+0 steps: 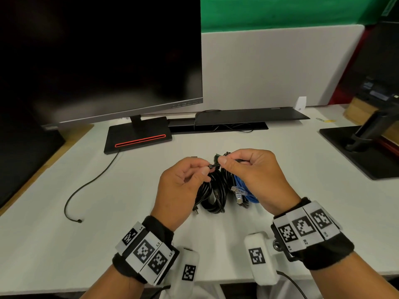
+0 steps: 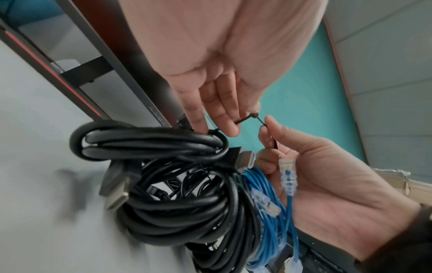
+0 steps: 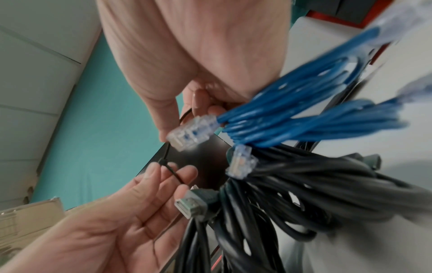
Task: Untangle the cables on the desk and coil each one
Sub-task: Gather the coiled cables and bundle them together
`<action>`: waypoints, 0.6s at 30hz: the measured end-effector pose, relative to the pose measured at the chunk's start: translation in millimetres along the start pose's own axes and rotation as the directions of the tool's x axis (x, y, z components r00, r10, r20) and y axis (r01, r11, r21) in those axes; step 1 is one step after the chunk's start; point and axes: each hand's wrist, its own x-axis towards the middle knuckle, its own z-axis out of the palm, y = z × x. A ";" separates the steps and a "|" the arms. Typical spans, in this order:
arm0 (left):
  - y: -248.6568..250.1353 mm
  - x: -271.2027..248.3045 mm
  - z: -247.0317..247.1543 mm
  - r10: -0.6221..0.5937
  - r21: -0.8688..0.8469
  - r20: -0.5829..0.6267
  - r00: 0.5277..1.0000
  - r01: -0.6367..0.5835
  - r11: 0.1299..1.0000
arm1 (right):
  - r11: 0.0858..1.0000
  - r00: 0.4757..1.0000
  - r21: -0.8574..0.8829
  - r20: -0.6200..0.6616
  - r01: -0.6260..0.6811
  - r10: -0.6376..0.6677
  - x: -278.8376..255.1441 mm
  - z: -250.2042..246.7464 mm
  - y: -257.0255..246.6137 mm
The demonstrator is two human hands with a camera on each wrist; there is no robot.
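Being lifted just above the desk (image 1: pixel 280 158) in the head view, a bundle (image 1: pixel 216 190) of black and blue cables is being held between both hands. A thin black tie (image 1: pixel 214 165) is being pinched by the left hand (image 1: pixel 181 186) and the right hand (image 1: pixel 254 173), probably so that it can be loosened and the cables freed. A monitor (image 1: pixel 101 57) is standing behind; a loose wire (image 1: pixel 90 182) is lying well apart on the left.

In the left wrist view, the tie (image 2: pixel 243 121) is being gripped by the left fingertips (image 2: pixel 224 125) close to the black coil (image 2: pixel 149 144), while its other end is being pinched by the right hand (image 2: pixel 327 184). The blue cable (image 2: pixel 268 212) is hanging beside the black loops, still interlaced.

In the right wrist view, the tie (image 3: pixel 173 173) is being stretched taut between the two pinches; clear plugs (image 3: pixel 191 131) are dangling from the blue cable (image 3: pixel 304 125). Separation and coiling are judged as not yet begun.
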 end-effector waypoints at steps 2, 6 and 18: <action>-0.5 1.0 -1.0 -0.012 -0.016 -0.004 1.000 0.012 1.000 | 1.000 1.000 -0.005 0.001 0.002 -0.002 0.0 0.0 0.0; -0.1 2.7 -3.1 -0.068 -0.060 0.011 0.998 0.068 0.996 | 0.999 1.000 -0.033 0.020 0.018 -0.018 0.2 0.0 0.4; 6.7 6.1 -8.3 -0.242 -0.258 0.062 0.968 0.250 0.933 | 0.988 0.979 -0.095 0.172 0.124 -0.106 -3.2 11.2 3.8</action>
